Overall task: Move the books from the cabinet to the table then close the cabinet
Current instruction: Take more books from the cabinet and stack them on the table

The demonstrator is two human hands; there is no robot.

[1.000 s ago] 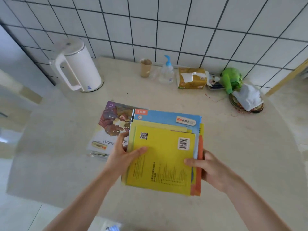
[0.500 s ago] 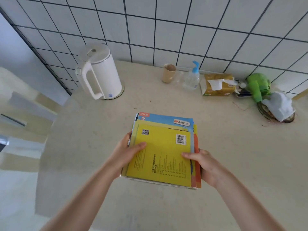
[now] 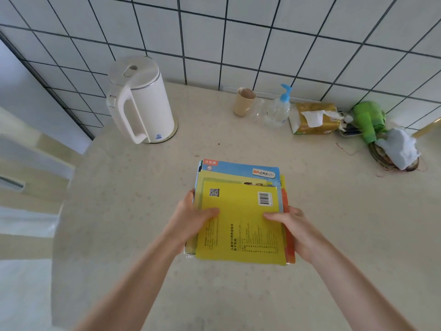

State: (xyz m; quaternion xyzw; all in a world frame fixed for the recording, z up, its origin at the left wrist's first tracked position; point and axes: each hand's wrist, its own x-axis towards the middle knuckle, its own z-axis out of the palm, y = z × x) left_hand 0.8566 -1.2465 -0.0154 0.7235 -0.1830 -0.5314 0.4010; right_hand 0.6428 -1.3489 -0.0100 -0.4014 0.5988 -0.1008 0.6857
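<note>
A stack of several thin books (image 3: pixel 241 216) with a yellow cover on top, blue and orange ones beneath, lies in the middle of the round beige table (image 3: pixel 119 211). My left hand (image 3: pixel 191 215) grips the stack's left edge, thumb on the yellow cover. My right hand (image 3: pixel 294 225) grips the right edge, thumb on top. The books seen earlier on the table are under the stack, hidden. The cabinet is out of view.
A white kettle (image 3: pixel 140 101) stands at the back left. Along the tiled wall are a beige cup (image 3: pixel 244 101), a pump bottle (image 3: pixel 278 108), a tissue pack (image 3: pixel 315 118), a green object (image 3: pixel 367 120) and a white cloth (image 3: pixel 398 149). A chair (image 3: pixel 28 177) is left.
The stack in both hands moved left onto the books lying on the table, which are now covered. My view shifted so the kettle and wall items sit further right.
</note>
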